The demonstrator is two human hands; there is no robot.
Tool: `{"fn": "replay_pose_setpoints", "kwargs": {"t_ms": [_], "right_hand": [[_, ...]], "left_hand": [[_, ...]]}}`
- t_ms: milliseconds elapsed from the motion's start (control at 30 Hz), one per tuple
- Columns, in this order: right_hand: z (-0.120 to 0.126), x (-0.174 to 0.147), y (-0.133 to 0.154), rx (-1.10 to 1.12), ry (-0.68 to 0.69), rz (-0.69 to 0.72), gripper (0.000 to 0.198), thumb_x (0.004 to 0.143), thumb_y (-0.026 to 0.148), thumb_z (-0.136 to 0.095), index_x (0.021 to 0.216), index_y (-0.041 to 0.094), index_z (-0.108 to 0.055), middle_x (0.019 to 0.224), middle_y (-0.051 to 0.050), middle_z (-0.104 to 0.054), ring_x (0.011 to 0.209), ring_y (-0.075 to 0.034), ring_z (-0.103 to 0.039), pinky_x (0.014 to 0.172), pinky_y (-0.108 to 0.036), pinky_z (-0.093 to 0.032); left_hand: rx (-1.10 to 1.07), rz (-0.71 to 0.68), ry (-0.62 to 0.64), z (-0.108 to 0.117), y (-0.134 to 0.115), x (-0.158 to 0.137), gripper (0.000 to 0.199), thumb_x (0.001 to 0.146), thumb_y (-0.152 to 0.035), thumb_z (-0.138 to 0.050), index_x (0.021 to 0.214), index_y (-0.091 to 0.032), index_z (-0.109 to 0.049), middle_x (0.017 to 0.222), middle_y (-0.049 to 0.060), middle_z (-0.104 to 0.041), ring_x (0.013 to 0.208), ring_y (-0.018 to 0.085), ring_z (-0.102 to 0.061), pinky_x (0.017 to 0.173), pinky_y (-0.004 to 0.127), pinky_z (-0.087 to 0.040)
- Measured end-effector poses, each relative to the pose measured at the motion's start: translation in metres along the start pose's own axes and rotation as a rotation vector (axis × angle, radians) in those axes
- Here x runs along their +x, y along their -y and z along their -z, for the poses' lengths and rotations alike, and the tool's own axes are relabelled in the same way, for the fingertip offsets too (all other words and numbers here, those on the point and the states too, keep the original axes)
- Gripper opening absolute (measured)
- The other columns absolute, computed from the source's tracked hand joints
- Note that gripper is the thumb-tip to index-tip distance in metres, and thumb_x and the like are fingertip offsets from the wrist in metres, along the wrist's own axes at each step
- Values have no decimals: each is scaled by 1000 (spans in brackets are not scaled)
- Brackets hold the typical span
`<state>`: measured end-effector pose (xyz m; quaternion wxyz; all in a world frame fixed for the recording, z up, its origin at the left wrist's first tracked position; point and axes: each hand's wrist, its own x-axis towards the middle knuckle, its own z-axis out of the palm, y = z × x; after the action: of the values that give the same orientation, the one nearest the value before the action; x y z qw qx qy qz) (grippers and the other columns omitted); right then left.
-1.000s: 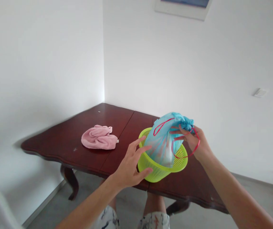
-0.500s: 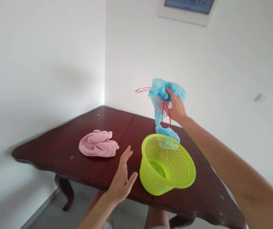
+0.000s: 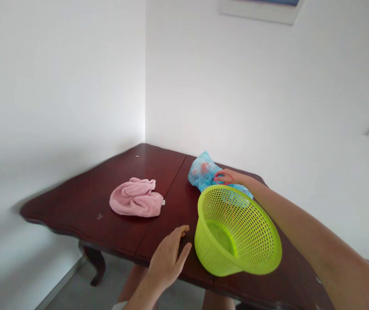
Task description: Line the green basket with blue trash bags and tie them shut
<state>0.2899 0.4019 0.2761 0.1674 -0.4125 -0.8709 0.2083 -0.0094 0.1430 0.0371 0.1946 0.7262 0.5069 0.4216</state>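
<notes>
A light blue plastic bag with a red drawstring rests at the far side of the table, behind the basket. My right hand reaches past the basket and holds the bag near its red string; its fingertips are partly hidden by the plastic. In front stands a lime-green mesh basket, tilted so that its mouth faces me, with a bare bottom. Beside its left wall my left hand hovers open, fingers stretched and thumb apart, holding nothing.
A crumpled pink cloth with a small white tag lies left of the basket on the dark red-brown table. White walls meet behind the table. A framed picture hangs above.
My right hand has come down with the blue bag from mid-air to the table behind the basket. My left hand has dropped slightly nearer to me. The view has shifted a little.
</notes>
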Motion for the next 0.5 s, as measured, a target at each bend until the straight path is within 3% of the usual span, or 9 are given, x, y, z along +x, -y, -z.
{"fn": "replay_pose_setpoints", "kwargs": {"t_ms": [133,233,367,500], "right_hand": [[10,-20,-9,169,19,-84,33,108,44,-83,105,12,-91,100,-6,-91,81,-12,-81,76,-23,-61],[11,-46,-15,252,-70,-132,35,108,49,-84,103,15,-91,102,-9,-92,85,-17,-84,82,-31,-68],[-7,-120,-26,318,-342,-194,52,110,67,-75,102,17,-89,101,-12,-90,87,-24,-83,83,-40,-69],[-53,-236,-50,545,-791,-369,54,100,77,-85,109,23,-92,105,-14,-91,91,-32,-86,85,-46,-71]], "left_hand": [[-19,-6,-2,2,-1,0,46,123,-53,-58,160,-28,-68,153,15,-83,137,37,-85,118,61,-70],[-109,34,10,4,0,-1,45,124,-52,-56,160,-29,-69,155,15,-82,142,36,-82,122,60,-68],[-173,5,-130,23,14,2,38,126,-46,-54,157,-29,-69,160,15,-77,150,33,-76,127,57,-63],[204,-83,-363,80,47,30,40,116,-50,-73,148,-26,-72,166,18,-70,163,42,-62,143,68,-44]]}}
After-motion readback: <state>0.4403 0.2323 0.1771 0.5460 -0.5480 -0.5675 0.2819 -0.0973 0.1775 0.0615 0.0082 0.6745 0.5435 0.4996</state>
